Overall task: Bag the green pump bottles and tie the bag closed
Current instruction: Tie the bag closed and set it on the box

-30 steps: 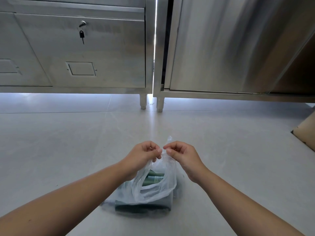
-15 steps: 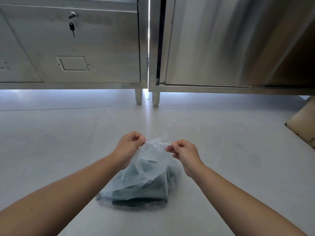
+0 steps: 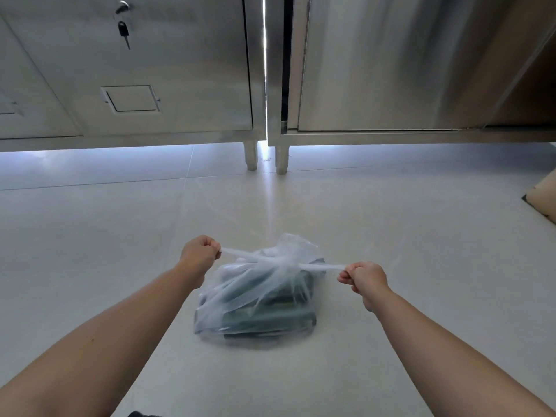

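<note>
A thin translucent plastic bag (image 3: 240, 291) lies on the pale tiled floor between my forearms. Dark green pump bottles (image 3: 264, 316) show through its film, lying flat inside. The bag's two handles are stretched sideways into taut strips that cross at a twist (image 3: 285, 263) above the bottles. My left hand (image 3: 198, 255) is shut on the left strip's end, and my right hand (image 3: 365, 276) is shut on the right strip's end. The hands are wide apart, one on each side of the bag.
Stainless steel cabinets (image 3: 180, 70) on short legs (image 3: 251, 156) stand across the far side, the left one with a key in its lock (image 3: 123, 30). A cardboard box corner (image 3: 544, 197) pokes in at the right edge.
My hands, close together above the bag a second ago, have drawn apart sideways. The handles have stretched out taut and the bag's top has pulled down tight over the bottles.
</note>
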Tool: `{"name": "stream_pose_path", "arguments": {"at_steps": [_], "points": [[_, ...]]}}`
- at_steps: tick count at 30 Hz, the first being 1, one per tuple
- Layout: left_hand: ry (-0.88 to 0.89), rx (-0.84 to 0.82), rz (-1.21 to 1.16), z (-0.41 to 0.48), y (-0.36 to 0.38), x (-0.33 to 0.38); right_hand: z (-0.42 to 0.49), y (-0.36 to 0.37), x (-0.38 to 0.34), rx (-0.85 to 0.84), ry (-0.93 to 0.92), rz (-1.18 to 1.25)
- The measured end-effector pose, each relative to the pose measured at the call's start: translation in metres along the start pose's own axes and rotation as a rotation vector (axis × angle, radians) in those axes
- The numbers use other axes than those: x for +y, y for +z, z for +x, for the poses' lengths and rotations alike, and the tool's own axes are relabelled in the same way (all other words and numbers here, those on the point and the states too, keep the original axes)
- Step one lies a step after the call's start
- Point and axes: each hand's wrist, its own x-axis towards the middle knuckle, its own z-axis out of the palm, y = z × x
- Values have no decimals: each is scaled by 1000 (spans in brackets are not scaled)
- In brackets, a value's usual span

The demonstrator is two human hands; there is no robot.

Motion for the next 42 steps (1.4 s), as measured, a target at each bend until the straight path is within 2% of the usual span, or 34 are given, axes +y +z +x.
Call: {"name": "stream_pose_path", "arguments": {"at_steps": [3, 9, 16, 22, 35, 42], "points": [[-40, 90, 46, 6, -11, -6, 6, -7, 7, 6, 31, -3], [-33, 122, 80, 6, -20, -8, 7, -15, 8, -2, 33, 13], [72, 20, -54, -4, -8, 3, 3, -19, -3, -54, -75, 153], [36, -96, -199, -13, 8, 13, -6, -9, -23, -136, -158, 231], [69, -170, -212, -22, 30, 23, -17, 19, -34, -190, -258, 217], [164, -252, -164, -26, 28, 23, -19, 32, -35, -172, -351, 198]]}}
